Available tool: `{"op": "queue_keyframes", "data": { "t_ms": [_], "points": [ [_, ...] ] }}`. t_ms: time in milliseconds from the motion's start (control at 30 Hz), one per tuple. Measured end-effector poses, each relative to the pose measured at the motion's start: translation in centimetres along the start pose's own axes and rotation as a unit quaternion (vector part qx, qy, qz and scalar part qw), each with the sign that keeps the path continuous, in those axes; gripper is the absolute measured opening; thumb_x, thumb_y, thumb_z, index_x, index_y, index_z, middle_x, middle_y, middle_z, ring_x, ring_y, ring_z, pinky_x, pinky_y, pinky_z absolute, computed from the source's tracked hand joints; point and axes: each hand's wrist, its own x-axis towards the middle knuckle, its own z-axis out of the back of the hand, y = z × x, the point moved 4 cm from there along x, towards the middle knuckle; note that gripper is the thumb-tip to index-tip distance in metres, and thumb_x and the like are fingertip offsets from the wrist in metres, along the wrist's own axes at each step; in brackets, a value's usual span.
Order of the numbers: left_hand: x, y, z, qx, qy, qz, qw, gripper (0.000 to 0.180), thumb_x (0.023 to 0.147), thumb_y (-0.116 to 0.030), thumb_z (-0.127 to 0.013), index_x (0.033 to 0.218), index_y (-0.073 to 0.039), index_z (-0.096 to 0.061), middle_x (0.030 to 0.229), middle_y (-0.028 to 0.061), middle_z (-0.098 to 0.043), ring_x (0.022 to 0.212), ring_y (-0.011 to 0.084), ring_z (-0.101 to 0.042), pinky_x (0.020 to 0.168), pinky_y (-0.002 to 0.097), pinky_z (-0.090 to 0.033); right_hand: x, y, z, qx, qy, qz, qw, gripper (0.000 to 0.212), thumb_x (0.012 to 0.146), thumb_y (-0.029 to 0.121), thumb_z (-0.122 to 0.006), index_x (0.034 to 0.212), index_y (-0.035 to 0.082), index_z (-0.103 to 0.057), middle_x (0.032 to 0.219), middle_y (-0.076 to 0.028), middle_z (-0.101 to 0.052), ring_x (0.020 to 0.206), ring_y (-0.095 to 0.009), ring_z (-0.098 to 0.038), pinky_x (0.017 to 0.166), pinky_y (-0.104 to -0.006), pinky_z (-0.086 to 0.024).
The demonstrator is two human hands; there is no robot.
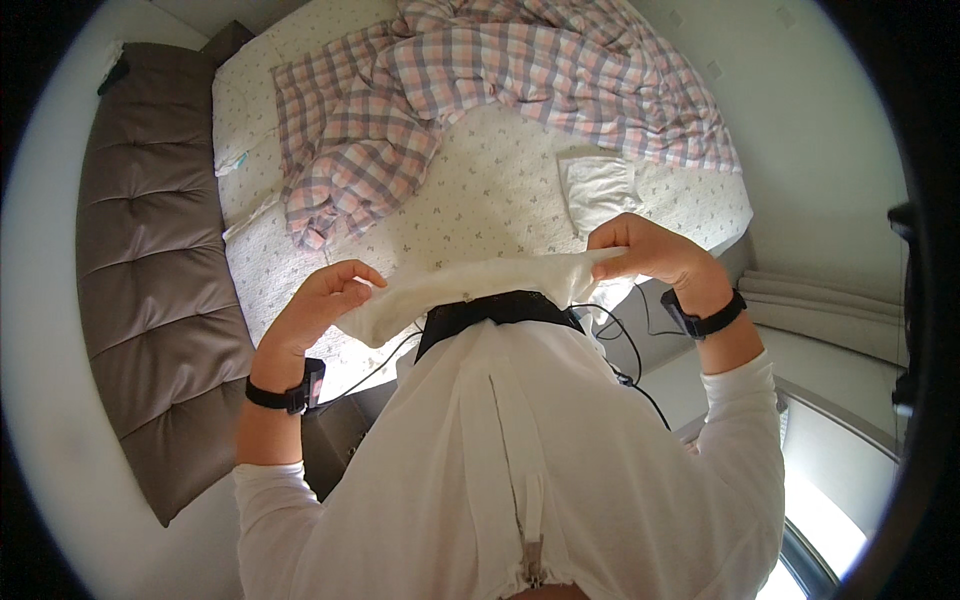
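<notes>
A white cloth point(480, 278), soft and slightly fluffy, is stretched crosswise in front of my waist, at the near side of the bed. My left hand point(335, 300) pinches its left end, the thumb against curled fingers. At the opposite end my right hand point(655, 255) grips the cloth between thumb and fingers. The exact kind of cloth cannot be made out. Beyond my right hand, a folded white cloth point(600, 190) lies on the bed's patterned sheet point(480, 200).
A pink, grey and white checked quilt point(480, 70) is heaped across the far part of the bed. Along the left runs a brown tufted headboard point(160, 250). Black cables point(635, 350) hang beside my waist. Beige curtain fabric point(820, 300) gathers at the right.
</notes>
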Motion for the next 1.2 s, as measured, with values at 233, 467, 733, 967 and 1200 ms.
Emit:
{"op": "queue_keyframes", "data": {
  "t_ms": [233,467,733,967,1200],
  "points": [
    [-0.3,-0.3,0.7,0.085,0.020,0.020,0.996,0.014,0.082,-0.017,-0.075,0.087,-0.005,-0.069,0.084,-0.0027,-0.061,0.073,0.0070,-0.052,0.066,0.0205,-0.039,0.6,-2.0,0.2,0.260,0.012,0.033,0.965,0.024,0.082,0.022,-0.075,0.088,0.000,-0.066,0.081,-0.005,-0.067,0.069,-0.010,-0.061,0.061,-0.0223,-0.048],
    [-0.6,0.5,1.2,0.128,0.141,-0.049,0.980,0.017,0.080,-0.013,-0.076,0.090,-0.002,-0.066,0.083,-0.0047,-0.060,0.076,0.0043,-0.053,0.068,0.0204,-0.042,1.4,-1.6,-0.4,0.346,0.045,0.071,0.935,0.034,0.086,0.023,-0.071,0.108,-0.001,-0.061,0.096,-0.008,-0.068,0.081,-0.015,-0.066,0.071,-0.0272,-0.054],
    [6.1,-6.3,0.3,-0.230,-0.244,-0.200,0.921,0.021,0.093,-0.018,-0.060,0.108,-0.002,-0.058,0.097,0.0026,-0.063,0.085,0.0088,-0.059,0.073,0.0227,-0.048,9.1,6.8,-4.1,0.326,-0.281,0.200,0.880,0.027,0.089,0.018,-0.066,0.108,0.000,-0.060,0.097,-0.005,-0.065,0.081,-0.012,-0.062,0.070,-0.0247,-0.049],
    [5.2,-10.8,-7.2,-0.136,-0.324,-0.374,0.858,0.014,0.092,-0.011,-0.061,0.101,-0.004,-0.053,0.096,0.0018,-0.056,0.080,0.0050,-0.053,0.067,0.0191,-0.044,10.2,11.2,-9.4,0.137,-0.285,0.415,0.853,0.025,0.087,0.006,-0.065,0.108,0.005,-0.051,0.091,0.000,-0.055,0.084,-0.007,-0.052,0.071,-0.0242,-0.045],
    [3.4,-12.3,-8.3,-0.150,-0.188,-0.372,0.897,0.025,0.095,-0.010,-0.057,0.118,-0.002,-0.052,0.113,0.0099,-0.060,0.093,0.0148,-0.062,0.075,0.0218,-0.048,8.8,11.8,-8.7,0.001,-0.336,0.455,0.825,0.028,0.082,0.002,-0.067,0.107,0.004,-0.054,0.091,-0.004,-0.058,0.084,-0.010,-0.055,0.074,-0.0240,-0.046]
  ]
}}
